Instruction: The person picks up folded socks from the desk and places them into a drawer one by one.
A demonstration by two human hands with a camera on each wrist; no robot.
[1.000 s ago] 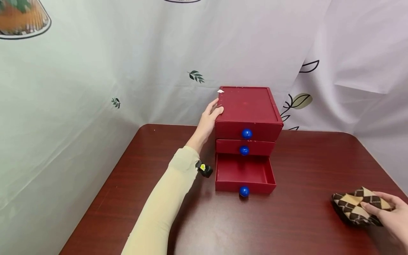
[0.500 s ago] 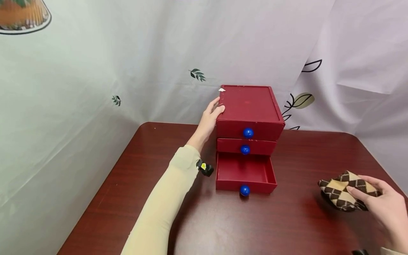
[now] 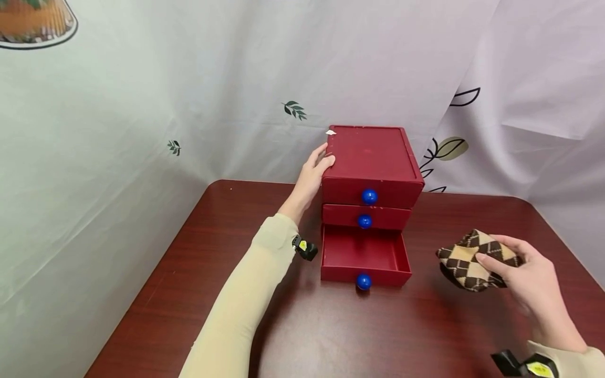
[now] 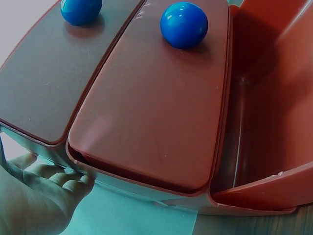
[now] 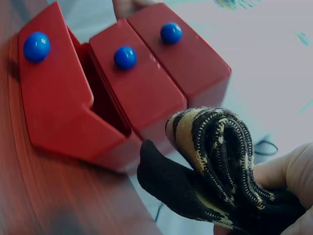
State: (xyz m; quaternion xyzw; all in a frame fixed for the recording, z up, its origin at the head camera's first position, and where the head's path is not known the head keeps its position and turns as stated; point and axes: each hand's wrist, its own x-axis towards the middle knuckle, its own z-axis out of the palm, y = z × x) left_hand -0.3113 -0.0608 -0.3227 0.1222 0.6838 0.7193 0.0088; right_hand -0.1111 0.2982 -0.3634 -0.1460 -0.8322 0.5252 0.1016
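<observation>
A red drawer cabinet (image 3: 371, 152) with blue knobs stands at the back of the table. Its bottom drawer (image 3: 364, 254) is pulled out and shows a bare inside; the two drawers above are closed. My left hand (image 3: 312, 176) rests against the cabinet's left side, thumb on the top edge. In the left wrist view, the fingers (image 4: 73, 183) lie along that side. To the right of the pulled-out drawer, my right hand (image 3: 524, 273) pinches a folded argyle sock (image 3: 472, 262) above the table. Seen from the right wrist, the sock's folded layers (image 5: 225, 152) and a black part stick out from the hand.
The dark red-brown wooden table (image 3: 378, 336) has rounded back corners. A white cloth backdrop (image 3: 227, 94) with printed leaves hangs behind it and along both sides. The open drawer juts toward the front of the table.
My right hand has carried the sock leftward and away from me, from the right edge toward the drawer. The left hand stays on the cabinet. The view has shifted slightly.
</observation>
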